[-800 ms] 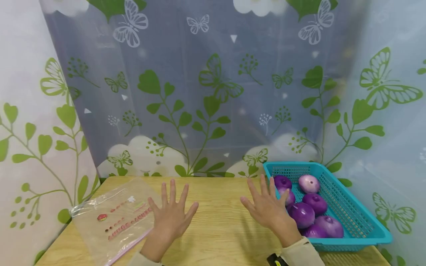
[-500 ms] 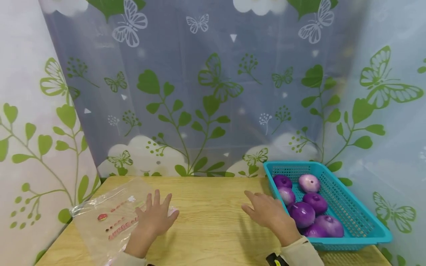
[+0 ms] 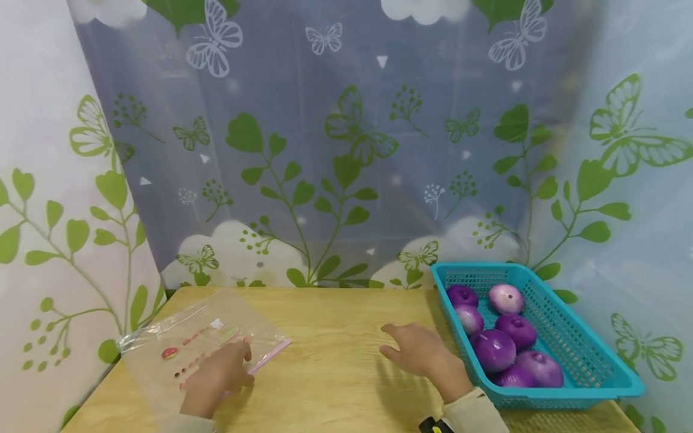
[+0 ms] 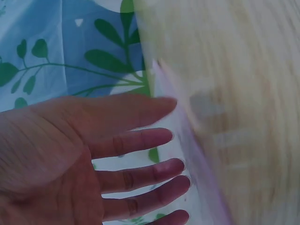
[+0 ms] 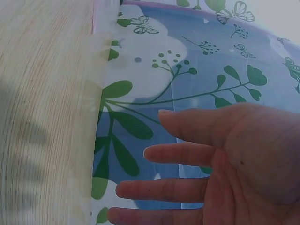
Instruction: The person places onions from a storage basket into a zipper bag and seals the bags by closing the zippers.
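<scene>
A clear plastic zip bag [image 3: 157, 376] with red print lies flat on the left of the wooden table, its pink zip strip [image 3: 272, 355] facing right. Over the bag hovers my left hand [image 3: 219, 374], covering part of the print. In the left wrist view its fingers [image 4: 140, 183] extend loosely, the tips close to the pink strip, and nothing is held. My right hand [image 3: 421, 355] is held over the table between bag and basket, also holding nothing. The right wrist view shows its thumb and fingers [image 5: 161, 190] stretched out and separated.
At the right stands a turquoise plastic basket [image 3: 590, 394] with perforated sides. Several purple onions [image 3: 495, 350] sit in its left part, one paler onion [image 3: 506, 299] near the back. A patterned curtain [image 3: 346, 150] closes off the table's [image 3: 330, 325] rear edge.
My left hand has come down and left from mid-table to over the bag, its spread fingers drawing closer together. My right hand has tipped forward from a raised, spread pose and shifted slightly left.
</scene>
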A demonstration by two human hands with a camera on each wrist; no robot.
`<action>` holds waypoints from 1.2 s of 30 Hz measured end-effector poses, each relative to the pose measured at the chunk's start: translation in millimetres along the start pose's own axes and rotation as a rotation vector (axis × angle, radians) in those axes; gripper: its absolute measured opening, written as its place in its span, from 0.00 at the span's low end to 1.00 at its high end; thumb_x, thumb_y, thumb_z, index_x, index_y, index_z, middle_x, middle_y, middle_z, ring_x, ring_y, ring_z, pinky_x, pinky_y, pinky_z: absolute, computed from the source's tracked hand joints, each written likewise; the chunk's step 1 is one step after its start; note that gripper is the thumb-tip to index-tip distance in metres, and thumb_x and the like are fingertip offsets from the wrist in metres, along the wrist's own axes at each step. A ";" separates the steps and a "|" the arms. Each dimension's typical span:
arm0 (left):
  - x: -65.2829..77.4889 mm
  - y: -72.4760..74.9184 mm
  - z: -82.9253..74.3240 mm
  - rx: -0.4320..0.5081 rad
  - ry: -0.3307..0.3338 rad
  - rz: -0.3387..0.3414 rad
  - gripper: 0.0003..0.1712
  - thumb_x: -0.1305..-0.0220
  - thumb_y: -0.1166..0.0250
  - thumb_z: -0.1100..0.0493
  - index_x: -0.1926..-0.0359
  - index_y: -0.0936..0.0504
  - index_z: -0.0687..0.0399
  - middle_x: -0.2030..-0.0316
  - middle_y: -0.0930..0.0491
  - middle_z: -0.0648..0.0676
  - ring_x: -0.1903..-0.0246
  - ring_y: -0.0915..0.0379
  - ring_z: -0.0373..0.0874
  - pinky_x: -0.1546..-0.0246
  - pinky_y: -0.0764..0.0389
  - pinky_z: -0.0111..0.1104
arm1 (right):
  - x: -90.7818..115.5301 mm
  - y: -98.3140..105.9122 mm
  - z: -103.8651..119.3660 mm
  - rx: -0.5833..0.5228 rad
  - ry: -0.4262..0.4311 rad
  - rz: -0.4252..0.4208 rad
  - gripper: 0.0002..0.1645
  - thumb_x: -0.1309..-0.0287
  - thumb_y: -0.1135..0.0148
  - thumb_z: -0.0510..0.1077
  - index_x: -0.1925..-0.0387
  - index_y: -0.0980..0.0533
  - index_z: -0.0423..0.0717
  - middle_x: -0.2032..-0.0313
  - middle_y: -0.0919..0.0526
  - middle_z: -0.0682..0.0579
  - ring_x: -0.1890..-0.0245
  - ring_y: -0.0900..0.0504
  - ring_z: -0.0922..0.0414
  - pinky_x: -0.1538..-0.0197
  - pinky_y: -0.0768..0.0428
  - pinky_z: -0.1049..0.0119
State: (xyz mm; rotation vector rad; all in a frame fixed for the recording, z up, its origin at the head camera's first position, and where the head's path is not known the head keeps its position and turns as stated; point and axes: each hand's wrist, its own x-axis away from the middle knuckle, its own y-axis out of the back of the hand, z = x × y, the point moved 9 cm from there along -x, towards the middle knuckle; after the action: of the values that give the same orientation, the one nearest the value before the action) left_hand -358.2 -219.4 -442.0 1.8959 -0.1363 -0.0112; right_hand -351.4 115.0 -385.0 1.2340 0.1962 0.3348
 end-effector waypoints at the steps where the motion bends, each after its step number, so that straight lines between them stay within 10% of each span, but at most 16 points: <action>1: -0.1 -2.5 -0.1 0.011 -0.002 0.003 0.20 0.50 0.22 0.64 0.57 0.19 0.63 0.55 0.15 0.62 0.56 0.18 0.61 0.55 0.15 0.58 | 0.0 -1.9 2.3 -0.006 0.009 0.006 0.28 0.30 0.37 0.53 0.33 0.25 0.47 0.43 0.14 0.44 0.43 0.16 0.42 0.42 0.16 0.39; 22: -7.5 -7.2 1.5 0.029 0.040 -0.080 0.11 0.51 0.33 0.71 0.71 0.26 0.55 0.72 0.23 0.53 0.71 0.27 0.50 0.72 0.22 0.45 | -3.0 -14.1 22.2 -0.077 0.061 0.060 0.27 0.29 0.38 0.54 0.33 0.25 0.49 0.41 0.15 0.46 0.42 0.17 0.41 0.41 0.17 0.35; 36: -7.7 11.0 -60.6 0.183 -0.099 -0.172 0.08 0.45 0.38 0.72 0.69 0.25 0.56 0.78 0.28 0.51 0.78 0.34 0.45 0.78 0.33 0.33 | -6.7 -15.7 25.7 -0.087 0.100 0.066 0.26 0.29 0.38 0.53 0.35 0.24 0.49 0.44 0.14 0.47 0.46 0.14 0.46 0.45 0.15 0.39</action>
State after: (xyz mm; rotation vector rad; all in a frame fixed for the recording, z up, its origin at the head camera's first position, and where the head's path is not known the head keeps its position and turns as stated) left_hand -362.2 -165.0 -412.5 2.0860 -0.0419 -0.2154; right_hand -347.0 85.2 -391.8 1.1401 0.2253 0.4583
